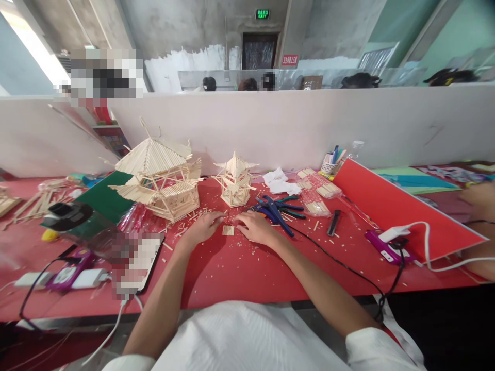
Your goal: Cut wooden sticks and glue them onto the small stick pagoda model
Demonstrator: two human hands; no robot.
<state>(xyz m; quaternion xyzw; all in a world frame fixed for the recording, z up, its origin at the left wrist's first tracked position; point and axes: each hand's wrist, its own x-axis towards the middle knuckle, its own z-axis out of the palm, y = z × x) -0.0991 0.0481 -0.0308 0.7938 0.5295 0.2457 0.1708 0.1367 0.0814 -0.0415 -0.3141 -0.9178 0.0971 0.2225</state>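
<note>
Head view: curled hands (pixel 205 225), pinch unclear, flank stick panel (pixel 228 230) inside front edge of surface (pixel 232 278); likely panel-aligning; next needs steadying.

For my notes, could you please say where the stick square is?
In the head view, the stick square lies just left of centre on the table, between the left hand and right hand.

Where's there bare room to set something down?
The roomiest patch of red table lies between the forearms, on the person's side of the small stick panel, with only tiny scraps on it. A smaller, lightly littered one lies between the black cable, utility knife and right-hand purple power strip. It's crowded at left around the bottle and phone.
</note>
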